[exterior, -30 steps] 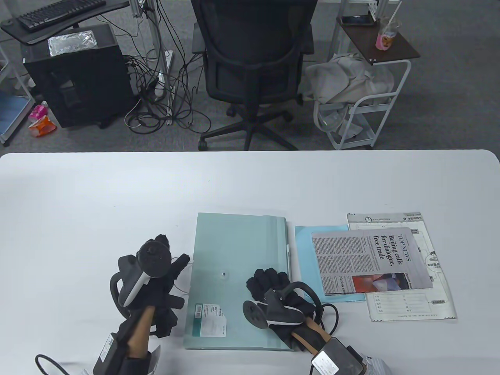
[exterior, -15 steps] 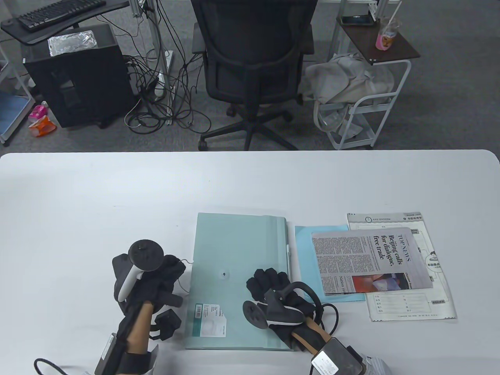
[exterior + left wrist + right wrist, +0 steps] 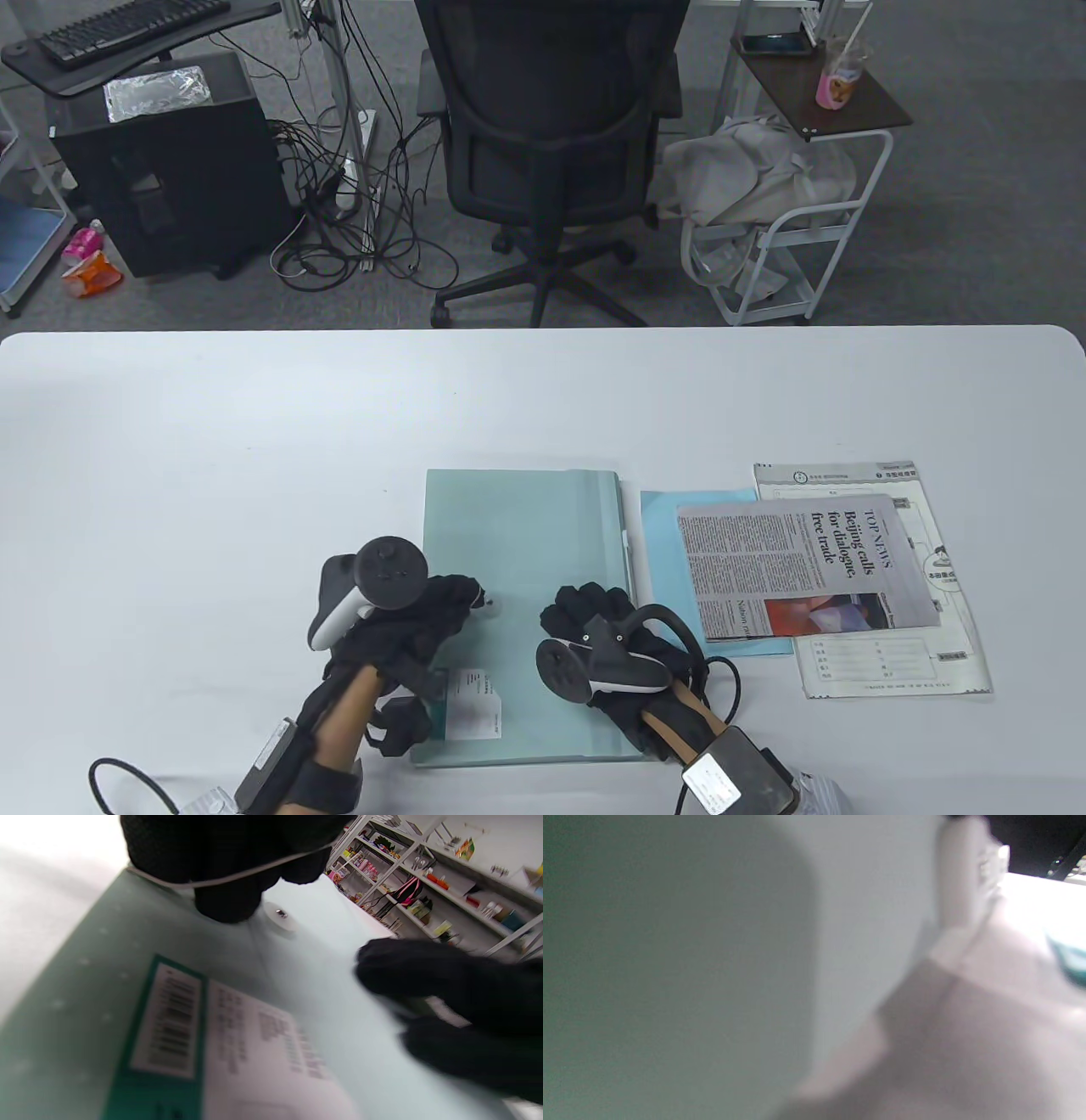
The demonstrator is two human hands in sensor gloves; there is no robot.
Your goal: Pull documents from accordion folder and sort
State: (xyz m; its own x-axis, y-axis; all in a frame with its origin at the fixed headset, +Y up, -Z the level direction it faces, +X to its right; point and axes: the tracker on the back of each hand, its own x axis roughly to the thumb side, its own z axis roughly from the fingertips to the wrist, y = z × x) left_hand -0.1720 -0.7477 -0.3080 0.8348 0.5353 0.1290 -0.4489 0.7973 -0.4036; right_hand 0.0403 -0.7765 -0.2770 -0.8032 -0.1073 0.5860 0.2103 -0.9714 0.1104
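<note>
A pale teal accordion folder [image 3: 526, 526] lies closed on the white table [image 3: 212, 441], with a barcode label [image 3: 475, 705] near its front edge. My left hand [image 3: 458, 598] is over the folder's middle, by the white closure button [image 3: 490, 606]. In the left wrist view its fingertips [image 3: 229, 899] hold a thin elastic cord [image 3: 254, 874] just beside the button [image 3: 280, 914]. My right hand [image 3: 585, 607] rests on the folder's right half, and its fingers show in the left wrist view [image 3: 445, 984]. The right wrist view shows only the blurred folder surface [image 3: 670, 963].
To the right of the folder lie a blue sheet [image 3: 666, 518], a newspaper page [image 3: 806, 564] on top of it, and a white printed form [image 3: 933, 671]. An office chair [image 3: 551, 127] and a white cart [image 3: 789, 221] stand beyond the table's far edge.
My left hand moved right, from beside the folder's left edge onto the folder at the button. The folder shifted slightly. My right hand stayed in place.
</note>
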